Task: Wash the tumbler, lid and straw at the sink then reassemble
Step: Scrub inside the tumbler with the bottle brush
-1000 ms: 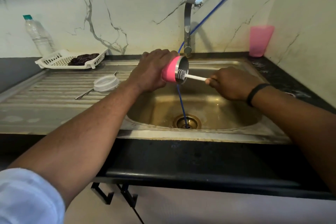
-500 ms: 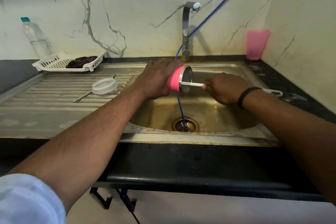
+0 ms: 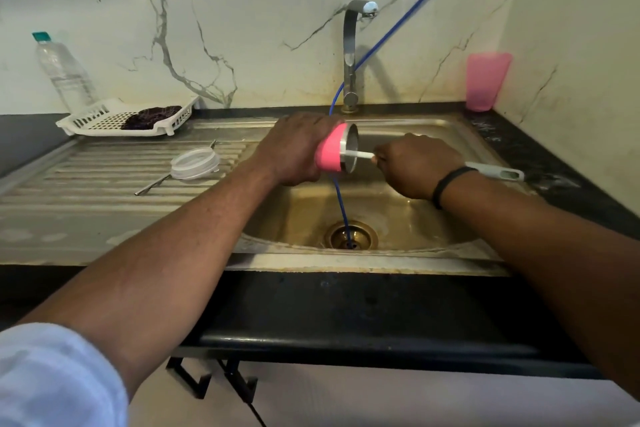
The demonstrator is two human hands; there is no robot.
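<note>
My left hand (image 3: 294,147) grips a pink tumbler (image 3: 330,152) with a steel rim, held on its side over the sink basin (image 3: 398,218), mouth facing right. My right hand (image 3: 415,165) holds the white handle of a bottle brush (image 3: 362,154), whose bristle end is hidden inside the tumbler. The handle's grey tail (image 3: 498,173) sticks out past my wrist. The clear lid (image 3: 195,164) lies on the ribbed drainboard (image 3: 104,184) to the left, with a metal straw (image 3: 152,185) beside and partly under it.
A tap (image 3: 351,52) stands behind the basin, and a blue hose (image 3: 341,204) runs down past it into the drain (image 3: 350,236). A pink cup (image 3: 486,80) is at the back right corner. A white basket (image 3: 104,121) with a dark scrubber and a water bottle (image 3: 62,69) are at the back left.
The brush has gone deeper into the tumbler: its bristles showed at the mouth a second ago and are now hidden inside. My right hand has moved closer to the rim.
</note>
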